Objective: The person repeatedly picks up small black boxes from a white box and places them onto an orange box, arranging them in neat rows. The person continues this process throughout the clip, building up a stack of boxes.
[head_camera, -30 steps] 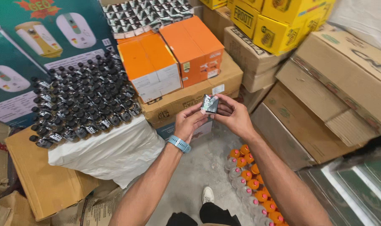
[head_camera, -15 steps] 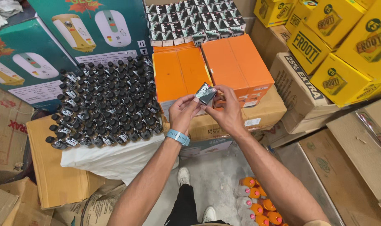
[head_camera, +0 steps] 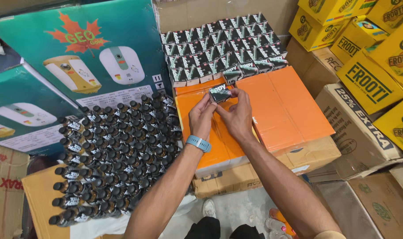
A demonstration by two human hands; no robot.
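Both of my hands hold one small black-and-white carton (head_camera: pixel 220 93) over the orange boxes (head_camera: pixel 281 110). My left hand (head_camera: pixel 202 115), with a light blue wristband, grips its left side. My right hand (head_camera: pixel 237 116) pinches its right side with the fingertips. The carton hangs just below a tight array of several like cartons (head_camera: pixel 221 48) stacked on the back of the orange boxes.
Several dark capped bottles (head_camera: pixel 117 150) lie packed to the left on a white sack. Large green appliance boxes (head_camera: pixel 84 53) stand behind them. Yellow cartons (head_camera: pixel 374 57) and brown cardboard boxes (head_camera: pixel 360 128) pile up on the right. My shoes and orange-capped bottles show on the floor below.
My hands carried the small carton up and forward, from above the brown box to just in front of the array of like cartons. My view swung left and closer to the stacks.
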